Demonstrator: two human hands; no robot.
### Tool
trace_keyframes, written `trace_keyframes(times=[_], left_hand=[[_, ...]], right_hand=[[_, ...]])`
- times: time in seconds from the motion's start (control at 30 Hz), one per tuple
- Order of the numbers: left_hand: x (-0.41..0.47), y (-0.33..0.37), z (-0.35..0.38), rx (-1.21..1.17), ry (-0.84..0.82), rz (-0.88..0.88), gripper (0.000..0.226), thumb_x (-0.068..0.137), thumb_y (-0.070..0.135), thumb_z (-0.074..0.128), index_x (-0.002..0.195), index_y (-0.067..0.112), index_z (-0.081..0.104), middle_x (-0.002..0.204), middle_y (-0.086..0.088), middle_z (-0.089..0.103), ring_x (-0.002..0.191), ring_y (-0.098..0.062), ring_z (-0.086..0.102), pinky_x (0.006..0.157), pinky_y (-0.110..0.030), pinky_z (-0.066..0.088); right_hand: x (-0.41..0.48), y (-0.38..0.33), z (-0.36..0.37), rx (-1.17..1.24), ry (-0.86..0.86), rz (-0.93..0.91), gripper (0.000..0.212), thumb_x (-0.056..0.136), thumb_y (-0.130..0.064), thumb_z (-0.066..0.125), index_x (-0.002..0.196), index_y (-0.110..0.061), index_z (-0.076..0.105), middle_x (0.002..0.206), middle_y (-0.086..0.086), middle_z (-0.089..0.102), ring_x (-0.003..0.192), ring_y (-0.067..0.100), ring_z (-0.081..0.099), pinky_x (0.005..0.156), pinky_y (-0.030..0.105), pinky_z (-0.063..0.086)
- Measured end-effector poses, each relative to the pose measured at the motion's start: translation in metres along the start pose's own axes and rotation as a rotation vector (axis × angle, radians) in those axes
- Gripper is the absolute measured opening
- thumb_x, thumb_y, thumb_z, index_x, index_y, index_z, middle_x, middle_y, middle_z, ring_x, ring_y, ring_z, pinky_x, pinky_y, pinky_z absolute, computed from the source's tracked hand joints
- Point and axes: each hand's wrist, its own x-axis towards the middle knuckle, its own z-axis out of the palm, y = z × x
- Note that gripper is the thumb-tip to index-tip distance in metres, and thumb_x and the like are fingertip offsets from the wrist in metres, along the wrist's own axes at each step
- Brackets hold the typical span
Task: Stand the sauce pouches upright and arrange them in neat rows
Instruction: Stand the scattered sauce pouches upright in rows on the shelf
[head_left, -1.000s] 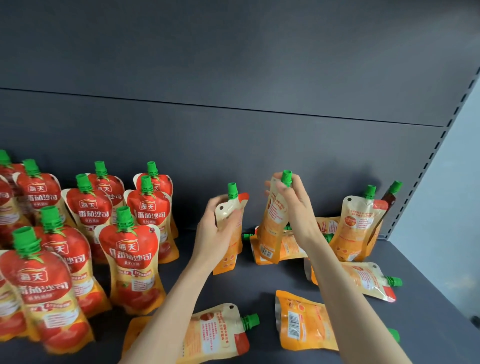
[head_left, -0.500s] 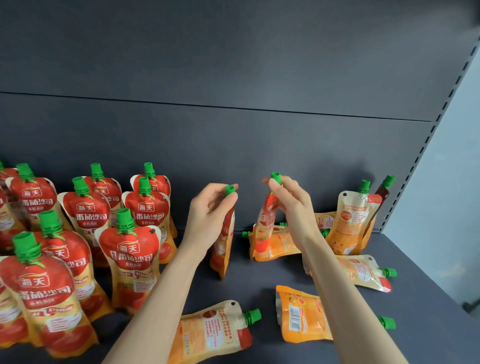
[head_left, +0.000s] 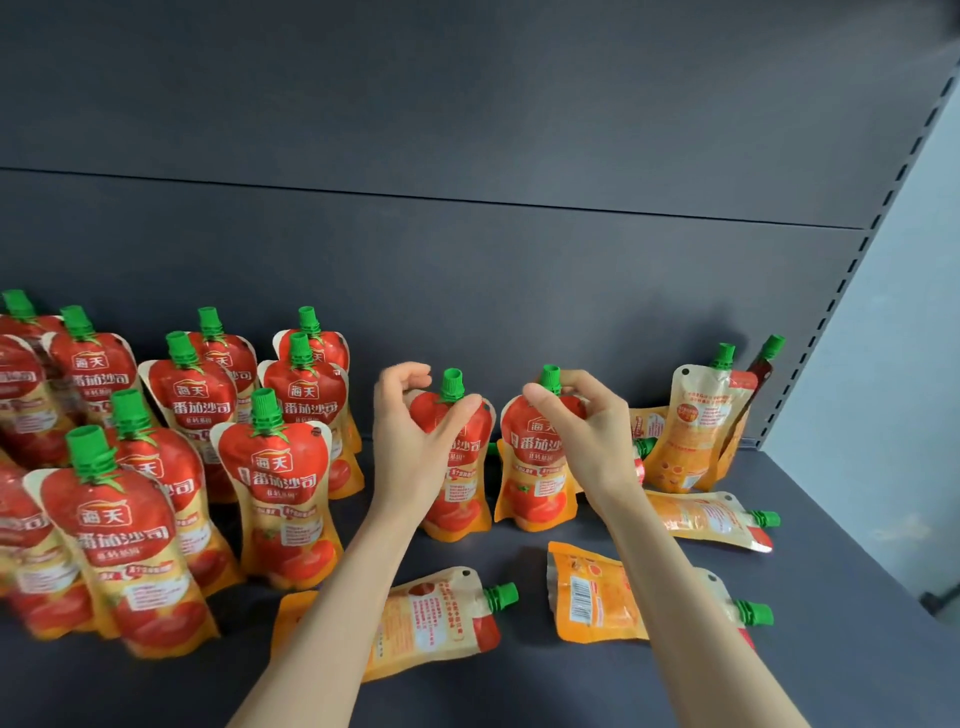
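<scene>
Two sauce pouches, upright, red fronts to the camera, bases on the dark shelf (head_left: 831, 597), side by side just right of the standing block (head_left: 275, 483) of green-capped pouches. Left hand (head_left: 410, 441): forearm reaching in from below, thumb laid across the shoulder of the first pouch (head_left: 462, 499) under its cap, fingers curled behind; it holds this pouch, the one nearer the block. Right hand (head_left: 587, 431): wrist bent inward, thumb and curled fingers pinching the neck of the second pouch (head_left: 537, 478) at its cap. Further right of the block: one leaning pouch (head_left: 696, 431) propped near the back panel, three flat pouches (head_left: 431, 618) lying label-down, caps pointing right, two partly beneath the forearms
</scene>
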Motion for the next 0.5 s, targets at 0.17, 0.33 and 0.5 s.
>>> trace_keyframes(times=[0.17, 0.33, 0.5], left_hand=[[-0.02, -0.02, 0.0, -0.092, -0.13, -0.233, 0.055, 0.078, 0.032, 0.07, 0.124, 0.02, 0.042, 0.115, 0.002, 0.059, 0.105, -0.011, 0.059, 0.078, -0.016, 0.048], [-0.031, -0.029, -0.002, -0.037, -0.148, -0.285, 0.049, 0.083, 0.028, 0.067, 0.125, 0.022, 0.042, 0.119, 0.003, 0.057, 0.11, -0.012, 0.056, 0.085, -0.023, 0.047], [-0.029, -0.026, -0.017, 0.006, -0.087, -0.32, 0.064, 0.086, 0.027, 0.063, 0.14, 0.018, 0.03, 0.129, 0.002, 0.049, 0.116, -0.01, 0.047, 0.09, -0.026, 0.041]], right_hand=[[-0.008, 0.013, -0.01, -0.088, -0.058, 0.058, 0.032, 0.085, -0.027, 0.065, 0.114, -0.024, 0.05, 0.104, -0.006, 0.061, 0.096, 0.01, 0.06, 0.073, 0.019, 0.05], [-0.027, 0.036, -0.01, -0.002, -0.186, 0.161, 0.049, 0.084, -0.016, 0.066, 0.127, -0.013, 0.042, 0.116, 0.005, 0.06, 0.105, 0.014, 0.06, 0.073, 0.009, 0.051], [-0.032, 0.034, 0.004, 0.042, -0.177, 0.158, 0.049, 0.082, -0.014, 0.069, 0.125, -0.016, 0.044, 0.107, -0.005, 0.06, 0.095, 0.004, 0.06, 0.068, 0.005, 0.049]])
